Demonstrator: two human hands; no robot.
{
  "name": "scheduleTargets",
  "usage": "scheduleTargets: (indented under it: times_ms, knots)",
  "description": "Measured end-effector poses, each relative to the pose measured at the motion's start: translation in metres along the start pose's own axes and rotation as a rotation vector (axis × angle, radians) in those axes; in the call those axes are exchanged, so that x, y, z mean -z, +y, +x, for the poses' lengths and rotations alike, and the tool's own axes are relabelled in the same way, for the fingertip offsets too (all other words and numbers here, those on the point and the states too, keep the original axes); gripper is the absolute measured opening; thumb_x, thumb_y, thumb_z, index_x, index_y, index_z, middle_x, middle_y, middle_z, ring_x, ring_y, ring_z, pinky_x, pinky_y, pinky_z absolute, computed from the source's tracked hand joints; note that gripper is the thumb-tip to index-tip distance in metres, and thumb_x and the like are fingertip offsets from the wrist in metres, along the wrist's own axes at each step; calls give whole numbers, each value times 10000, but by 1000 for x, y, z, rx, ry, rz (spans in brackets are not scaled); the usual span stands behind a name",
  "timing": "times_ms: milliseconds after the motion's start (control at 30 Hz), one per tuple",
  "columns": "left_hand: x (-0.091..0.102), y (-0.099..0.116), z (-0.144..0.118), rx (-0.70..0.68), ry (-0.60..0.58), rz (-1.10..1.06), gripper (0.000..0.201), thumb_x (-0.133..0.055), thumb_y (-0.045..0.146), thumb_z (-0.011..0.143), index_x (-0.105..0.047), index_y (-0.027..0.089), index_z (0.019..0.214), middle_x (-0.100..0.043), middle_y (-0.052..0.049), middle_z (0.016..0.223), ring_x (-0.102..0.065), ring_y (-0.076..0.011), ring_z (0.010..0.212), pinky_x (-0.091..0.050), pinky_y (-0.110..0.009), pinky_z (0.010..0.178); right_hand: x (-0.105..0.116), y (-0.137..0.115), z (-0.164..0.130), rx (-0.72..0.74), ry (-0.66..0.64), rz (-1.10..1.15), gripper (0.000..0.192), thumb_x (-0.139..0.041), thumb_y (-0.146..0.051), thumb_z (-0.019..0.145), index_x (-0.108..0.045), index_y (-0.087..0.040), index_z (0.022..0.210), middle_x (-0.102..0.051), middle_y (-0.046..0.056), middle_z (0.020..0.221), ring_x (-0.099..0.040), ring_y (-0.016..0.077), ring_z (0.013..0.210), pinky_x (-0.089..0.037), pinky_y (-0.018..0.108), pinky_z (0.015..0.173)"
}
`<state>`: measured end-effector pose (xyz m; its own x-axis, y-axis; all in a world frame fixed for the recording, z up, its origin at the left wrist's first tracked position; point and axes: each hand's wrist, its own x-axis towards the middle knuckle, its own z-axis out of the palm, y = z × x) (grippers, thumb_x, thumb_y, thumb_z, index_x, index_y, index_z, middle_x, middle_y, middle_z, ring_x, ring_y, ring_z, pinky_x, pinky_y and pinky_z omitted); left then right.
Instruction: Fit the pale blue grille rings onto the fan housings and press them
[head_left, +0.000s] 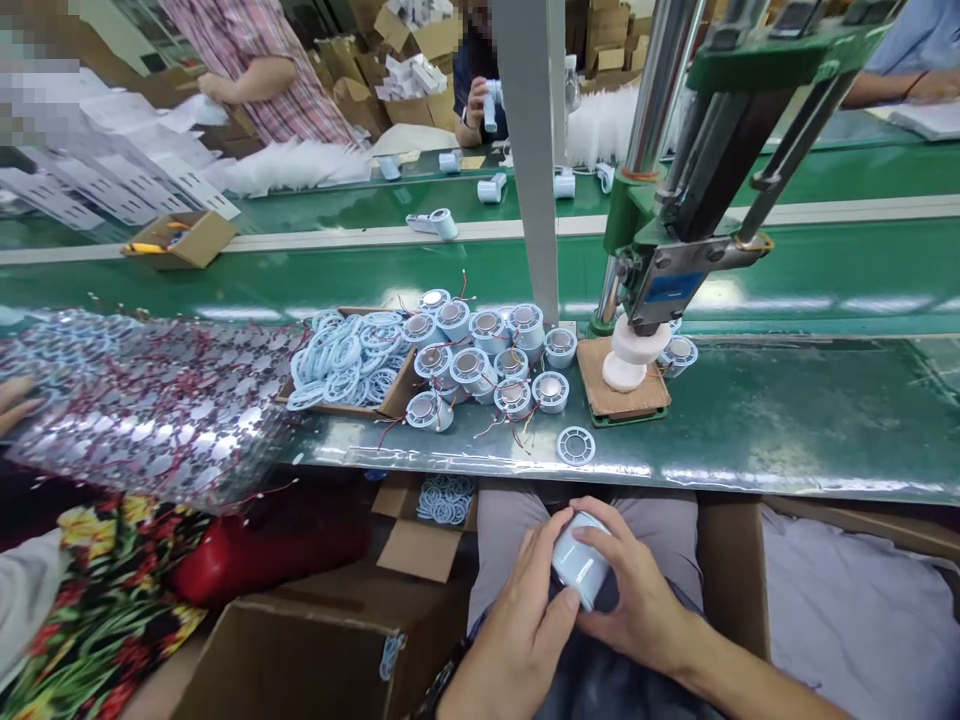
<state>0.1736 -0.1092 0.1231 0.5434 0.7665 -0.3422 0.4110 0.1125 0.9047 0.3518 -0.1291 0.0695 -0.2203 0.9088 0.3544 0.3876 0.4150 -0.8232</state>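
Above my lap, a light-blue cylindrical plastic housing [583,562] is gripped between both hands. My left hand [525,605] presses its left side with fingers and thumb. My right hand [637,590] wraps its right side, fingertips over the top. On the bench edge just beyond lies a flat light-blue slotted ring cover [576,446]. Behind it stand several blue housings [472,368] with round metal discs in their tops and thin red wires. A hand press [660,270] holds a white round pressing block [630,365] over a brown base pad [600,400].
A cardboard tray of blue rings [349,360] stands left of the housings. Wired discs on a plastic sheet [187,400] lie farther left, near a co-worker's hand [15,402]. Open cartons [300,650] flank my legs. A metal post [529,150] rises behind the bench; other people work beyond.
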Motion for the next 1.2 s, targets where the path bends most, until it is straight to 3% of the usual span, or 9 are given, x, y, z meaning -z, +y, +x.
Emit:
scheduleTargets:
  times_ms: [200, 333, 600, 733, 900, 1200]
  knots:
    - [-3, -6, -4, 55, -75, -38, 620, -367, 142, 935, -255, 148, 1545, -330, -141, 1628, -307, -246, 1511, -238, -501, 1259, -3, 4, -16, -72, -186, -73, 792, -743, -140, 765, -380, -293, 1453, -422, 169, 1404, -618, 292, 1214, -600, 402, 931]
    - [-6, -10, -6, 59, -61, -68, 565, -340, 166, 961, -275, 154, 1523, -347, -150, 1606, -330, -242, 1495, -260, -487, 1252, -6, 4, -23, -151, -210, -124, 767, -762, -123, 735, -454, -294, 1415, -461, 167, 1386, -651, 306, 1153, -618, 427, 892]
    - [-7, -13, -4, 67, -75, -29, 534, -309, 148, 974, -263, 170, 1506, -384, -156, 1574, -399, -242, 1451, -325, -477, 1226, -9, 3, -30, -238, -270, -249, 837, -768, -57, 685, -438, -295, 1416, -446, 181, 1420, -640, 365, 1184, -632, 481, 866]
    - [-9, -15, -2, 62, -96, 9, 551, -300, 146, 972, -221, 143, 1517, -347, -175, 1581, -340, -242, 1487, -294, -478, 1241, -11, 4, -31, -247, -280, -278, 862, -743, -1, 648, -434, -261, 1410, -435, 201, 1420, -636, 388, 1186, -636, 493, 853]
    - [-11, -18, -4, 42, -122, 64, 589, -308, 148, 964, -161, 95, 1532, -271, -211, 1598, -284, -236, 1513, -252, -468, 1259, -10, 3, -27, -268, -295, -282, 862, -691, 16, 643, -411, -268, 1407, -433, 187, 1418, -650, 366, 1158, -633, 484, 856]
    - [-10, -33, -2, -35, -61, 199, 657, -365, 111, 943, -132, 132, 1557, -235, -223, 1624, -265, -295, 1530, -308, -524, 1232, -6, -10, 5, -396, -431, -259, 771, -643, -3, 686, -452, -255, 1389, -430, 171, 1428, -671, 317, 1077, -611, 481, 843]
